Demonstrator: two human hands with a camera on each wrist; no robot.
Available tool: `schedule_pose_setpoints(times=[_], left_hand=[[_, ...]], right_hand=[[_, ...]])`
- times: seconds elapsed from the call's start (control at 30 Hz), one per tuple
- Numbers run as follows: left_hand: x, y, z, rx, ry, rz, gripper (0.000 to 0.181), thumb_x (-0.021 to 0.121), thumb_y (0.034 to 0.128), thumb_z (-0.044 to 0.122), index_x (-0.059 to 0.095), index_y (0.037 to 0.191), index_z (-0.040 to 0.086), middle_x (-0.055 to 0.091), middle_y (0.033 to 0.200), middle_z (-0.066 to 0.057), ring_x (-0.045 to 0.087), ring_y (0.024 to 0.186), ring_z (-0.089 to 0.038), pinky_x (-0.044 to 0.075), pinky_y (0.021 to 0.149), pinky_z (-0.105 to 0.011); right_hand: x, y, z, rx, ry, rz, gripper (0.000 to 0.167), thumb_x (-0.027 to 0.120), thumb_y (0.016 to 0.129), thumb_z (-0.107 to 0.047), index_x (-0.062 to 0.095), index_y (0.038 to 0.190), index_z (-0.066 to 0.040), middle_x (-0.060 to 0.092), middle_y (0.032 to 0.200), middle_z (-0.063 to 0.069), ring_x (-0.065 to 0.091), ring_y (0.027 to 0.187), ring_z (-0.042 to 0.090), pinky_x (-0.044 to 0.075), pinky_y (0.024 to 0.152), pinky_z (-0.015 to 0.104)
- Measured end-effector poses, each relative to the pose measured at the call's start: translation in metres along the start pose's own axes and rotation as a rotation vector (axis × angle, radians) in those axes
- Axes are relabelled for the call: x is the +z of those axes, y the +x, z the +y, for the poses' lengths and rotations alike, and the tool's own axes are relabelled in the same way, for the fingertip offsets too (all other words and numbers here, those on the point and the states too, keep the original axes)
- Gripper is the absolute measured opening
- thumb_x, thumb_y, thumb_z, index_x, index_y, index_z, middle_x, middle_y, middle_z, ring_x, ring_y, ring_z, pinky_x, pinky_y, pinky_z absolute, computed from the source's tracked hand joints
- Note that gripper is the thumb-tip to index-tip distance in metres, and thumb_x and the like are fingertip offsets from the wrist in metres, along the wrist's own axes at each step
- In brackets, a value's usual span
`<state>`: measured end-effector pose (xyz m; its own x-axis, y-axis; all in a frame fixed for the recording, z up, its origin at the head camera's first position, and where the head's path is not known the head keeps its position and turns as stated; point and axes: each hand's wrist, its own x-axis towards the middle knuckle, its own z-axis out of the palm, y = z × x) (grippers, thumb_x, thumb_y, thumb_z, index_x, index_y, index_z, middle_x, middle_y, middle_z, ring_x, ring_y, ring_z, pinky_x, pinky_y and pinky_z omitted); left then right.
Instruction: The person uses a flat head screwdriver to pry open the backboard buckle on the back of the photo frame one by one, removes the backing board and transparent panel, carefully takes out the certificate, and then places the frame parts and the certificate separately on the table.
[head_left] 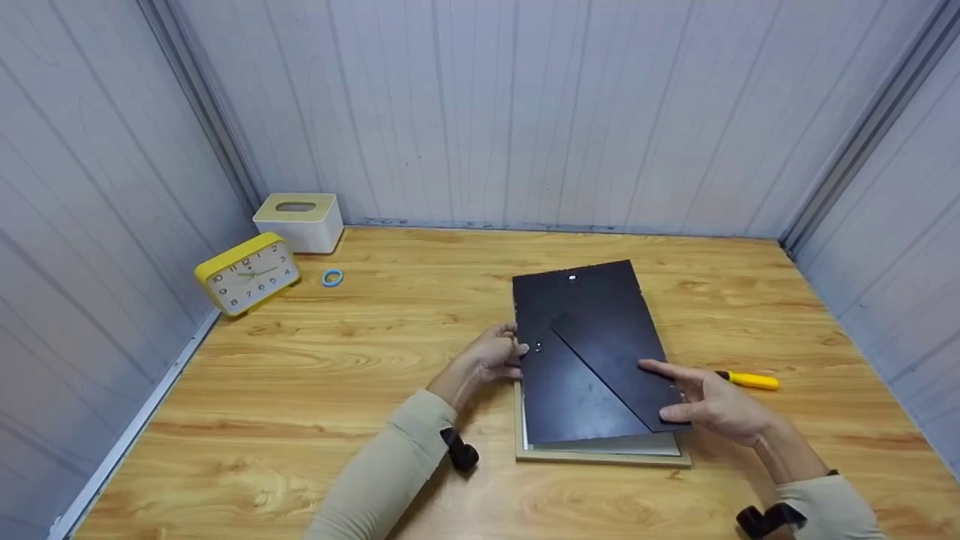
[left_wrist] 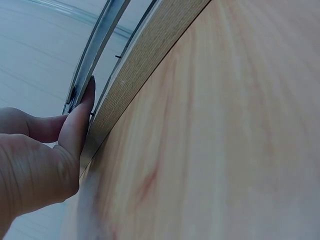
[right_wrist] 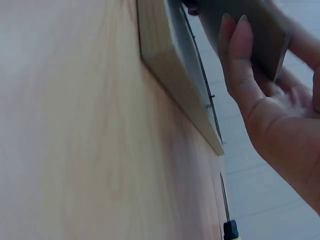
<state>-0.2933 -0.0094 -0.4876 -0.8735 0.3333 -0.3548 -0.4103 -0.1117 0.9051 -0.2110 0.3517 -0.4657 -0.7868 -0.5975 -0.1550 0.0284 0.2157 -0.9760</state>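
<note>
A black backing board (head_left: 600, 322) with a fold-out stand is lifted, slightly askew, above a light wooden picture frame (head_left: 600, 456). My left hand (head_left: 491, 352) pinches the board's left edge between thumb and fingers. In the left wrist view, the board's edge (left_wrist: 97, 47) stands apart from the frame's side (left_wrist: 142, 57). At the board's lower right, my right hand (head_left: 724, 409) holds its edge, thumb and index finger on top. Its other fingers (right_wrist: 239, 45) reach beneath the board in the right wrist view. Small metal pins stick up from the frame.
A yellow-handled screwdriver (head_left: 752, 381) lies right of the frame, its thin shaft showing in the right wrist view. At the far left are a yellow alarm clock (head_left: 251, 276), a white tissue box (head_left: 313, 232) and a blue ring (head_left: 332, 278). Panelled walls (head_left: 480, 112) enclose the table.
</note>
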Motion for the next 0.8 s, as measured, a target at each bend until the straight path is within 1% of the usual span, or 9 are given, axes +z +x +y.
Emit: schedule_pose_setpoints(times=[0.13, 0.2, 0.27, 0.33, 0.43, 0.53, 0.63, 0.7, 0.8], left_hand=[[0.001, 0.0, 0.0, -0.001, 0.001, 0.017, 0.042, 0.053, 0.0963, -0.007, 0.041, 0.136, 0.002, 0.058, 0.105, -0.011, 0.062, 0.078, -0.021, 0.052, 0.052, -0.027], [0.002, 0.0, -0.001, 0.001, 0.001, 0.024, 0.04, 0.053, 0.0965, -0.007, 0.043, 0.134, 0.003, 0.059, 0.102, -0.011, 0.062, 0.076, -0.021, 0.051, 0.05, -0.026], [0.002, 0.0, 0.0, 0.001, -0.001, 0.025, 0.039, 0.053, 0.0966, -0.007, 0.044, 0.133, 0.003, 0.06, 0.099, -0.01, 0.062, 0.075, -0.02, 0.05, 0.05, -0.026], [0.002, 0.0, 0.0, 0.0, -0.004, 0.025, 0.039, 0.053, 0.0965, -0.007, 0.044, 0.133, 0.003, 0.06, 0.099, -0.01, 0.062, 0.075, -0.02, 0.051, 0.05, -0.026], [0.001, 0.0, -0.001, 0.001, -0.005, 0.028, 0.041, 0.053, 0.0966, -0.007, 0.042, 0.135, 0.002, 0.062, 0.105, -0.013, 0.064, 0.078, -0.022, 0.052, 0.052, -0.027], [-0.001, 0.001, -0.001, 0.001, -0.016, 0.029, 0.044, 0.053, 0.0968, -0.007, 0.041, 0.138, 0.001, 0.06, 0.116, -0.017, 0.067, 0.085, -0.026, 0.056, 0.059, -0.03], [-0.002, 0.001, -0.001, -0.005, -0.035, 0.014, 0.046, 0.054, 0.0974, -0.006, 0.04, 0.141, 0.002, 0.057, 0.121, -0.018, 0.067, 0.089, -0.028, 0.057, 0.065, -0.035], [-0.003, 0.0, -0.001, -0.008, -0.025, -0.004, 0.046, 0.055, 0.099, -0.002, 0.041, 0.142, 0.004, 0.058, 0.117, -0.017, 0.067, 0.087, -0.027, 0.058, 0.067, -0.037], [-0.005, -0.004, 0.001, 0.0, 0.058, -0.035, 0.043, 0.054, 0.1035, 0.011, 0.042, 0.145, 0.006, 0.064, 0.105, -0.018, 0.068, 0.078, -0.025, 0.059, 0.066, -0.036]], right_hand=[[0.004, -0.002, -0.003, 0.015, 0.091, 0.019, 0.071, 0.062, 0.097, -0.001, 0.026, 0.158, -0.005, -0.015, 0.164, 0.02, -0.015, 0.146, 0.03, 0.04, 0.091, 0.014], [0.007, -0.003, -0.004, 0.018, 0.067, 0.053, 0.067, 0.063, 0.098, -0.005, 0.03, 0.156, -0.003, 0.012, 0.154, 0.038, 0.03, 0.135, 0.03, 0.042, 0.076, 0.013], [0.01, -0.004, -0.005, 0.017, 0.029, 0.08, 0.062, 0.062, 0.099, -0.008, 0.035, 0.154, 0.0, 0.035, 0.142, 0.031, 0.045, 0.114, 0.015, 0.042, 0.081, 0.014], [0.012, -0.006, -0.004, 0.02, 0.023, 0.095, 0.06, 0.062, 0.1, -0.011, 0.036, 0.153, -0.001, 0.049, 0.112, 0.019, 0.047, 0.074, 0.005, 0.043, 0.066, 0.017], [0.016, -0.007, -0.003, 0.0, 0.105, 0.067, 0.065, 0.06, 0.1, -0.006, 0.028, 0.156, -0.001, 0.056, 0.106, 0.007, 0.06, 0.077, 0.002, 0.054, 0.074, 0.022], [0.018, -0.006, -0.002, -0.028, 0.197, 0.044, 0.075, 0.062, 0.097, 0.001, 0.02, 0.158, -0.001, 0.05, 0.108, 0.02, 0.068, 0.072, 0.013, 0.059, 0.074, 0.031], [0.019, -0.005, -0.001, -0.057, 0.213, 0.056, 0.078, 0.063, 0.095, 0.005, 0.018, 0.158, 0.0, 0.023, 0.145, 0.033, 0.068, 0.081, 0.014, 0.058, 0.077, 0.032], [0.017, -0.005, -0.001, -0.069, 0.209, 0.069, 0.078, 0.062, 0.095, 0.005, 0.017, 0.159, 0.0, 0.0, 0.159, 0.027, 0.065, 0.079, 0.01, 0.058, 0.076, 0.029], [0.012, -0.009, -0.002, -0.091, 0.25, 0.067, 0.075, 0.057, 0.097, 0.007, 0.015, 0.159, -0.002, -0.003, 0.162, 0.018, 0.061, 0.081, 0.007, 0.056, 0.076, 0.025]])
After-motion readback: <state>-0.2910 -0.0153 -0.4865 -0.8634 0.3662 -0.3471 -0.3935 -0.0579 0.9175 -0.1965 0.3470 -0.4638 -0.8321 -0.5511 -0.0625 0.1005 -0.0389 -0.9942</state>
